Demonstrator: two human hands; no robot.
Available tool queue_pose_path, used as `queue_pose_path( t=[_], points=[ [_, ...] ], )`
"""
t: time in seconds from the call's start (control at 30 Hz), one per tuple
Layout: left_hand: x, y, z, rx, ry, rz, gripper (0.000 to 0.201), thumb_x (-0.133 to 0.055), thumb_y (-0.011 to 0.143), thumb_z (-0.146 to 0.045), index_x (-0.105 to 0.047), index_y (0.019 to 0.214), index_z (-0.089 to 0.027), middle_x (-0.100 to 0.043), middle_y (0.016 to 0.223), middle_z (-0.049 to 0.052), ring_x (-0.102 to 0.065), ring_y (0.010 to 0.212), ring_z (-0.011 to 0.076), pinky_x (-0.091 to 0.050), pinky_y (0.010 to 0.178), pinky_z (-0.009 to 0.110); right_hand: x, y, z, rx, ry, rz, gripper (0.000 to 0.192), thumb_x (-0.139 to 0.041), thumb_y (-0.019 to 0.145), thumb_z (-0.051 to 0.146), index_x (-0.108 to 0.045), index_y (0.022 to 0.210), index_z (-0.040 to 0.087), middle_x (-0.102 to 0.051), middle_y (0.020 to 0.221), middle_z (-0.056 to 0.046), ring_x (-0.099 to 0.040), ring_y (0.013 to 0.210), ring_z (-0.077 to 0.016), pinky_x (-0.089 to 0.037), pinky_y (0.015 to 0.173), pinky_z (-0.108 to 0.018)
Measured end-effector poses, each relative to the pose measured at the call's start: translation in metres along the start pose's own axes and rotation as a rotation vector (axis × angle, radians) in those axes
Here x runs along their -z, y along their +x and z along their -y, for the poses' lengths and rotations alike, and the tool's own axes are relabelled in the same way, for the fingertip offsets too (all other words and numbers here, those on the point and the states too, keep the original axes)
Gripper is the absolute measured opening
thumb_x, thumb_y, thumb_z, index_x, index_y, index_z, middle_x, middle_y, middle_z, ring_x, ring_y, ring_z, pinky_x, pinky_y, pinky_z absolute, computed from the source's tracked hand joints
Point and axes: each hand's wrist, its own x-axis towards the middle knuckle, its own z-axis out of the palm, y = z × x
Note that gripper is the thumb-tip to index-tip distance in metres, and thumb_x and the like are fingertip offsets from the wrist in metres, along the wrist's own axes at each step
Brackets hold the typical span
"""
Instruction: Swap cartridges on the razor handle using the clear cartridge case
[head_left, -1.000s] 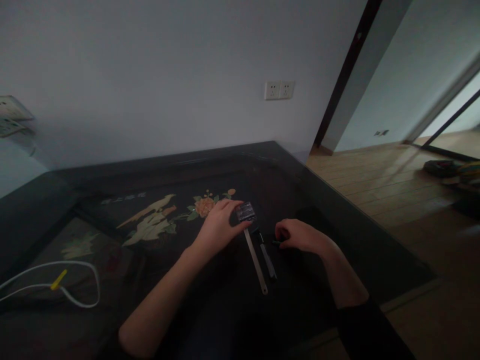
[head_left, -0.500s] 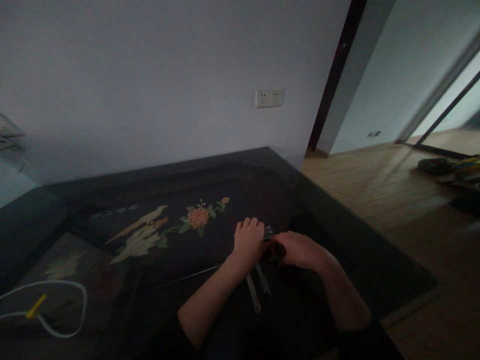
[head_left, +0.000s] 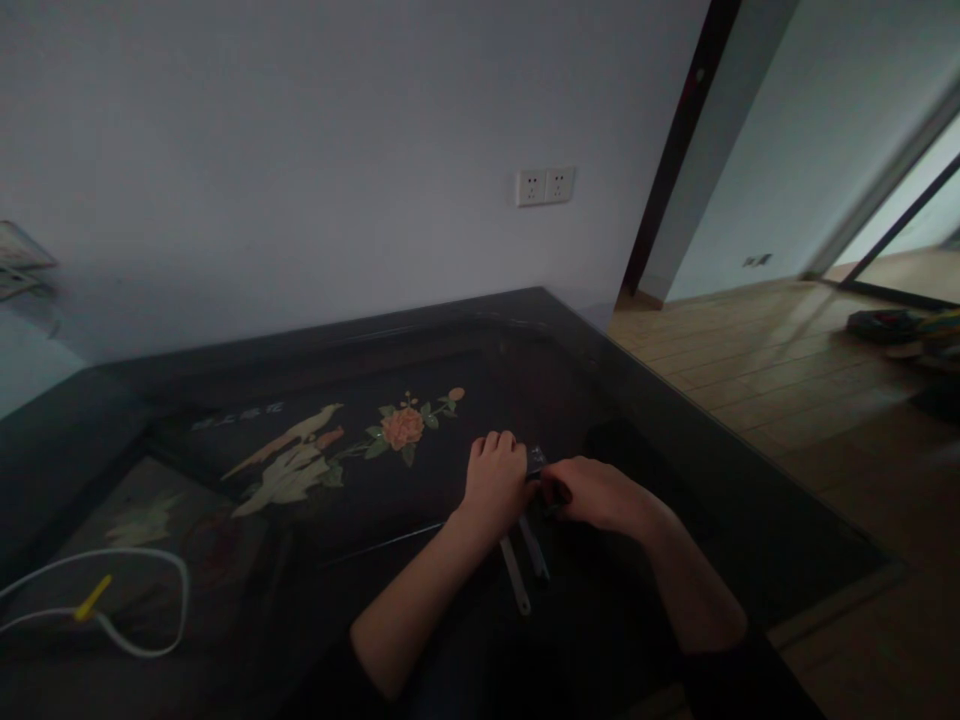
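My left hand (head_left: 496, 472) is closed, its fingers curled over the far side of something dark at the table. A small dark item with pale markings (head_left: 536, 459) shows between my two hands. My right hand (head_left: 592, 490) is closed beside it, thumb and fingers curled inward in a pinch. What its fingers hold is too dark to make out. Below the hands lie a flat pale strip with a hole at its end (head_left: 516, 577) and a second greyish strip (head_left: 535, 550); their upper ends are hidden near my left hand.
The dark glossy table (head_left: 600, 390) carries an inlaid bird and flower picture (head_left: 403, 428). A white cable (head_left: 142, 551) with a yellow tie (head_left: 92, 598) lies at the left. A double wall socket (head_left: 545, 186) is behind. Wooden floor (head_left: 720, 350) extends beyond the right edge.
The view has shifted slightly, so the table and strips appear a little farther right and higher. Both hands stay close together with nearly the same grip.
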Motion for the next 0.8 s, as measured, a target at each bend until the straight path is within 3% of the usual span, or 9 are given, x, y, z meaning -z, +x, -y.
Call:
queue_pose_path(
  t=[0.8],
  points=[
    [0.0011,-0.0076,0.0023,-0.018,-0.031,0.026,0.031,-0.067,0.081,-0.034,-0.061,0.107,-0.017,-0.061,0.114,0.013,-0.052,0.111,0.0308,-0.042,0.094,0.045,-0.0007,0.0026,-0.0003,-0.002,0.01,0.007,0.013,-0.068,0.072,0.016,-0.07,0.084,0.021,-0.071,0.085,-0.003,-0.065,0.078,-0.02,-0.038,0.061,-0.027]
  ],
)
